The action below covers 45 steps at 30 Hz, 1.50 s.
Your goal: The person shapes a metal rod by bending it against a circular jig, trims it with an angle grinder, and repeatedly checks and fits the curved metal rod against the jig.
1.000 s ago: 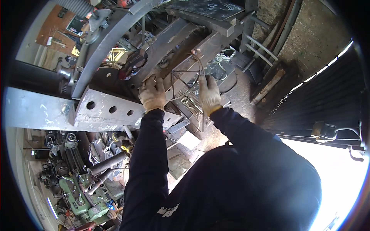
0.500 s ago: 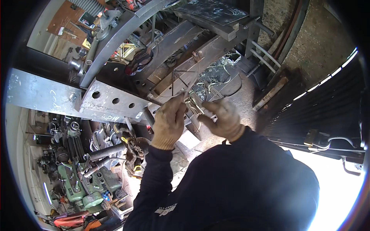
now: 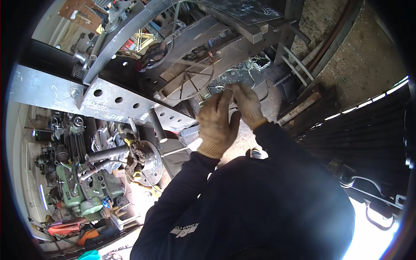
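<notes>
My gloved left hand (image 3: 216, 123) is raised in front of my chest, its fingers pointing up and drawn together, the thumb apart. Close against its fingertips is my gloved right hand (image 3: 248, 104), with its fingers bent and pressed together. Whatever they pinch is hidden or too small to make out. Both knitted gloves are tan and soiled. Just beyond the left fingers stand thin dark rods (image 3: 186, 80) with a curved wire around them, beside a long steel beam (image 3: 229, 54). Below, a steel plate with round holes (image 3: 130, 104) reaches toward my left hand.
A short pipe (image 3: 157, 125) sticks out below the holed plate. On the left stand a round metal disc (image 3: 151, 162) and a green machine (image 3: 69, 186). A thick dark plate (image 3: 242, 11) lies at the far side. Steel bars (image 3: 297, 67) project at the right, near a dark corrugated shutter (image 3: 364, 125).
My hands have come together and moved up. The thin stick seen rising from my left hand no longer shows there. The whole view has shifted slightly.
</notes>
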{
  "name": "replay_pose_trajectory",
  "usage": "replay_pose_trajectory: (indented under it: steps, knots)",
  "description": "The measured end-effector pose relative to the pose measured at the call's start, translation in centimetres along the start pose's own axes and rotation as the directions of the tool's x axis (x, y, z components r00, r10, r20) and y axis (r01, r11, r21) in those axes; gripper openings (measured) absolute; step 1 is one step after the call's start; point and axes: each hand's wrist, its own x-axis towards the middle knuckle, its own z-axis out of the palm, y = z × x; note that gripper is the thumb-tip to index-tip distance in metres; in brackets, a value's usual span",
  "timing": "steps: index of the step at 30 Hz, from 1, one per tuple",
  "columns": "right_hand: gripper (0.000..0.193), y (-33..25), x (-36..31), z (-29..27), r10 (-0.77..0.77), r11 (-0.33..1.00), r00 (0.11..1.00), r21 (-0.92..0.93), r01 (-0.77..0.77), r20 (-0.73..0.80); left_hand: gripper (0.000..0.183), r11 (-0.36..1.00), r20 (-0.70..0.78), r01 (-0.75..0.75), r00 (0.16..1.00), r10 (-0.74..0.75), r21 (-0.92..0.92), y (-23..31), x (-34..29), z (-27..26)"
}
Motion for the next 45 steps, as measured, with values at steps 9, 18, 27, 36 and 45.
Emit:
replay_pose_trajectory:
  steps: [9,18,27,36,45]
  knots:
    - [0.029,4.2,2.6,1.0,0.212,0.946,0.966,0.278,-0.166,-0.146,0.044,0.919,0.544,0.389,0.757,-0.362,0.069,-3.1,-3.0,4.2]
    - [0.04,3.0,2.4,1.8,0.328,0.939,0.932,0.056,-0.34,0.153,0.029,0.993,0.552,0.096,0.826,-0.117,0.067,-9.3,-2.6,-1.8]
    - [0.042,1.7,2.3,2.6,0.372,0.925,0.921,0.035,-0.378,0.114,0.037,0.993,0.507,0.09,0.854,-0.116,0.076,-10.1,-2.7,-1.7]
    - [0.044,1.2,1.8,2.2,0.37,0.92,0.912,0.067,-0.386,0.18,0.04,0.991,0.494,0.097,0.86,-0.131,0.094,-9.4,-2.9,-1.7]
    - [0.039,1.1,1.8,1.5,0.371,0.912,0.906,0.106,-0.397,0.204,0.04,0.99,0.492,0.106,0.859,-0.141,0.097,-8.9,-3.1,-1.5]
